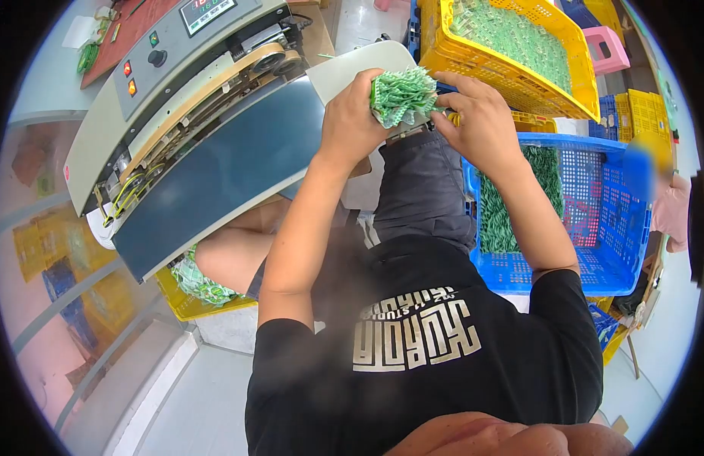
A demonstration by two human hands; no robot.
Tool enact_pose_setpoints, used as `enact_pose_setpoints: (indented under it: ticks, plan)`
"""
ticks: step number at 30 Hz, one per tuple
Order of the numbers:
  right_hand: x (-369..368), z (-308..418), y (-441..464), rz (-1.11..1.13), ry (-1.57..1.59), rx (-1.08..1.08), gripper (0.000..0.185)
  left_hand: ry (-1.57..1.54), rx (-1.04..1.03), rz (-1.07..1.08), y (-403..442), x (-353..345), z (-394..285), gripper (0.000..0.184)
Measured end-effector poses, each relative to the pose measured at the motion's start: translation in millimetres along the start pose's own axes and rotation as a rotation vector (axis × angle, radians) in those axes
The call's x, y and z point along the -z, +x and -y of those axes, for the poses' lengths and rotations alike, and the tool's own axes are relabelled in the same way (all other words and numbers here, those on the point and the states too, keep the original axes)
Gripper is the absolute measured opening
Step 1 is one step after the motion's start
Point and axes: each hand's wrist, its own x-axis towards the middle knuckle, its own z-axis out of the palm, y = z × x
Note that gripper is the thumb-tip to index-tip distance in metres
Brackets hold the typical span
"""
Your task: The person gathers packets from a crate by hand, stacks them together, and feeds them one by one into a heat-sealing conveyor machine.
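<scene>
A bundle of thin green-and-white packets [404, 97] is held upright above the end of the machine's pale plate. My left hand [356, 118] is wrapped round the bundle's left side. My right hand [477, 121] is at the bundle's right side, its fingers spread and curved, the fingertips close to the packets; whether they touch cannot be made out. Just behind my right hand stands a yellow crate [512, 72] filled with similar green packets. Below my right forearm, a blue crate [603, 228] contains dark green strips [521, 201].
The machine [169, 64] with a belt and a dark sloping plate [230, 167] fills the left side. A yellow container [177, 300] with green-and-white packets is below it. A pink stool [604, 52] and more crates stand at the right, near another person's arm [671, 213].
</scene>
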Motion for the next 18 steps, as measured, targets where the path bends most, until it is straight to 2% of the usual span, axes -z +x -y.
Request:
enact_pose_setpoints:
  ticks: [2, 4, 16, 18]
  plan:
    - [1, 2, -1, 0.019, -0.006, -0.025, 0.02, -0.002, -0.017, -0.017, 0, 0, 0, 0.061]
    - [1, 2, -1, 0.037, -0.012, -0.052, 0.019, 0.0, 0.011, 0.015, 0, -1, 2, 0.074]
    - [-8, -1, 0, 0.008, 0.076, -0.099, 0.017, -0.017, 0.001, 0.008, -1, 0, 2, 0.073]
    - [-4, -5, 0, 0.091, 0.069, -0.07, 0.019, -0.014, 0.0, 0.005, 0, -1, 3, 0.073]
